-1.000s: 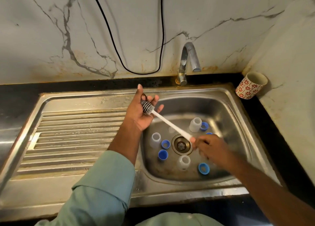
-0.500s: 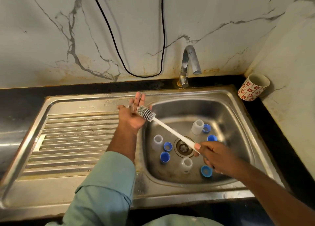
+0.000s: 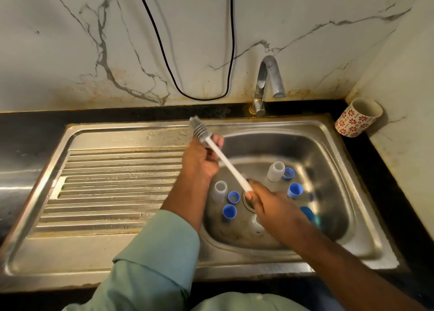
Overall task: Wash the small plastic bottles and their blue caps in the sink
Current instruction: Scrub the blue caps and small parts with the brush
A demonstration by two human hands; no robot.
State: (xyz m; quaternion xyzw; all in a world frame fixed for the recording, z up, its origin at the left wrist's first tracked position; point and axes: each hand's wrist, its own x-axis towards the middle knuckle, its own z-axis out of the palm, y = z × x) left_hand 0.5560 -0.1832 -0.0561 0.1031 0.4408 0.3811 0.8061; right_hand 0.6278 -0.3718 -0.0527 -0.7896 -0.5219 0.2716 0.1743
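Steel sink (image 3: 328, 132) in black surface (image 3: 28, 132), marble wall; right hand (image 3: 270, 202) grips brush (image 3: 220, 155) handle, left hand (image 3: 202, 160) curled round it near the bristles, frame centre

The sink (image 3: 328, 132) is scratched, shiny steel; the bottles (image 3: 275, 171) are matt translucent plastic; the counter (image 3: 35, 127) is glossy black stone.

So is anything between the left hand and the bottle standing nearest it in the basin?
Nothing visible does. The left hand holds the brush by its head, and the bottle stands just below it in open basin, blue caps beside.
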